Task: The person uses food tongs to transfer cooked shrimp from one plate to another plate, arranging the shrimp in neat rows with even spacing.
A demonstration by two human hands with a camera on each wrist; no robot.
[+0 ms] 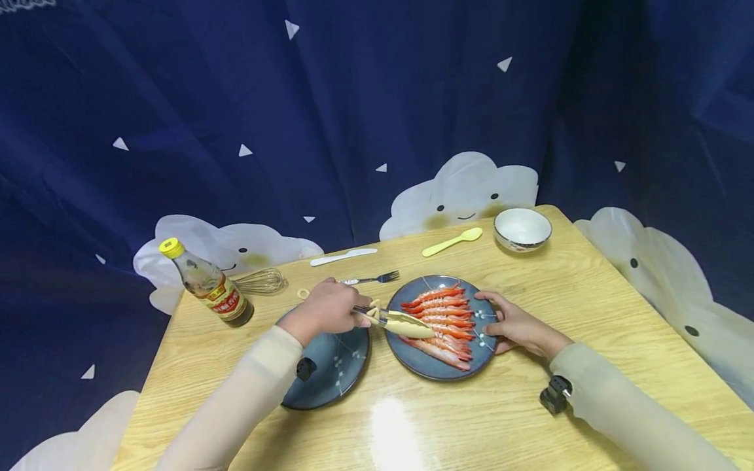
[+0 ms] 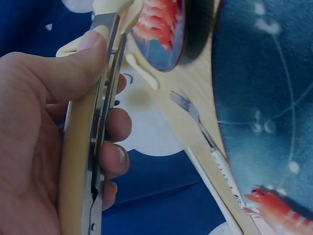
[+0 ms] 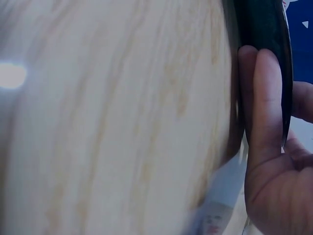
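My left hand (image 1: 326, 311) grips a pair of tongs (image 2: 80, 161) by the metal and cream handles. The cream tips of the tongs (image 1: 412, 327) overlap the row of several orange-red shrimps (image 1: 444, 320) on the right-hand blue plate (image 1: 406, 356). With fingers on both faces of its rim, my right hand (image 3: 266, 112) holds that plate at its right side. Below my left forearm lies a second blue plate (image 1: 321, 383), partly covered by the arm. One shrimp (image 2: 283, 213) rests on it in the left wrist view; the head view hides this shrimp.
A sauce bottle (image 1: 218, 294) and a whisk (image 1: 262, 281) are at the left. Along the back lie a white knife (image 1: 344, 257), a fork (image 1: 377, 278) and a yellow spoon (image 1: 450, 242). A white bowl (image 1: 522, 229) stands near the back right corner of the wooden table (image 1: 471, 425).
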